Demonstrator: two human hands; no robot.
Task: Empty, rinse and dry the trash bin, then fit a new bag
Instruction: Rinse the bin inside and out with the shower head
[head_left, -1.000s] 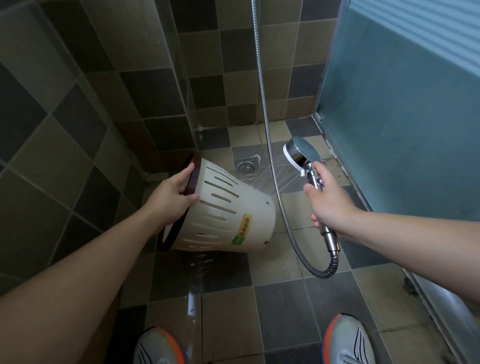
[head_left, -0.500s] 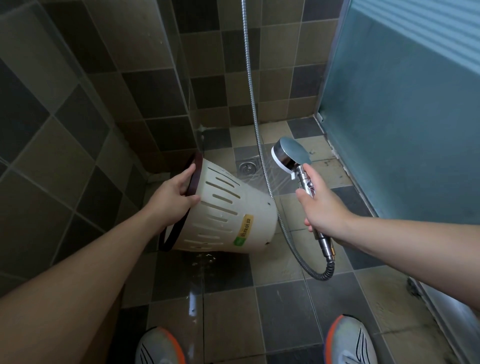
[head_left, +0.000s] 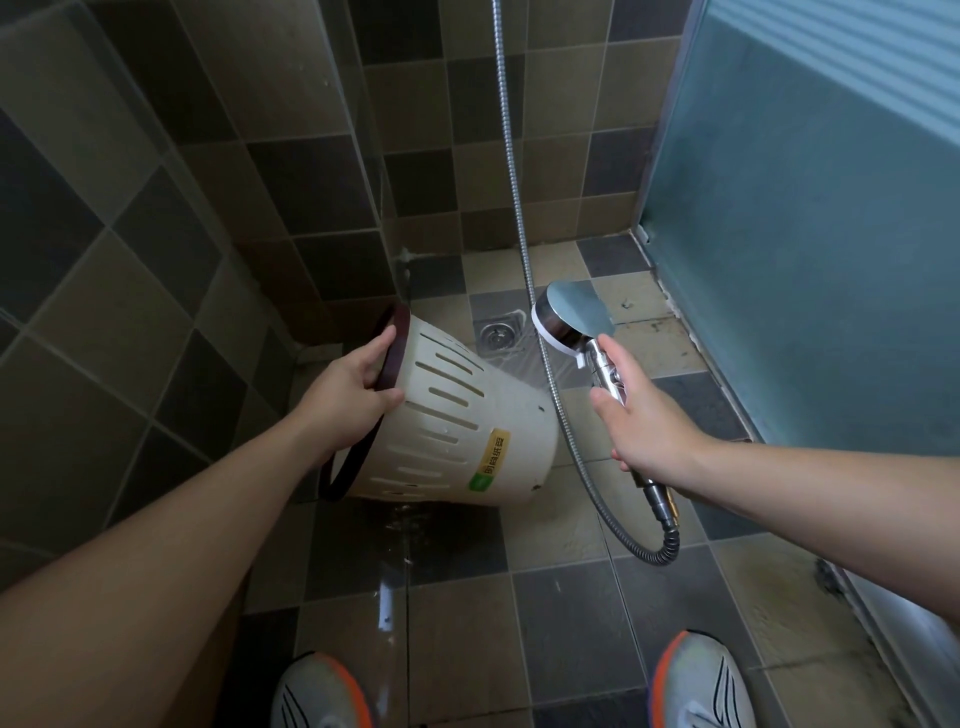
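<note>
Rinsing is the step in hand. The trash bin (head_left: 457, 426) is held tipped on its side above the wet floor tiles (head_left: 457, 613), its dark-rimmed mouth turned toward the left wall and its closed base toward the floor drain (head_left: 497, 332). Your left hand (head_left: 353, 389) grips the rim, thumb on the slotted outer wall and fingers curled over the dark band. No bag shows on the bin, and the interior is hidden from this view.

Your right hand (head_left: 644, 421) is wrapped around the handle of the shower head (head_left: 569, 317), just beside the bin's base. The head faces down and away from you; spray appears to fall toward the drain, not onto the bin. The metal hose (head_left: 550, 384) passes between bin and hand and loops below your wrist.

For the next move, judge that the spray must be redirected at the bin. Rotate the bin so its mouth meets the stream, or swing the head toward it. Keep the hose clear of the rim. Expect water to escape through the side slots toward your shoes (head_left: 701, 686).
</note>
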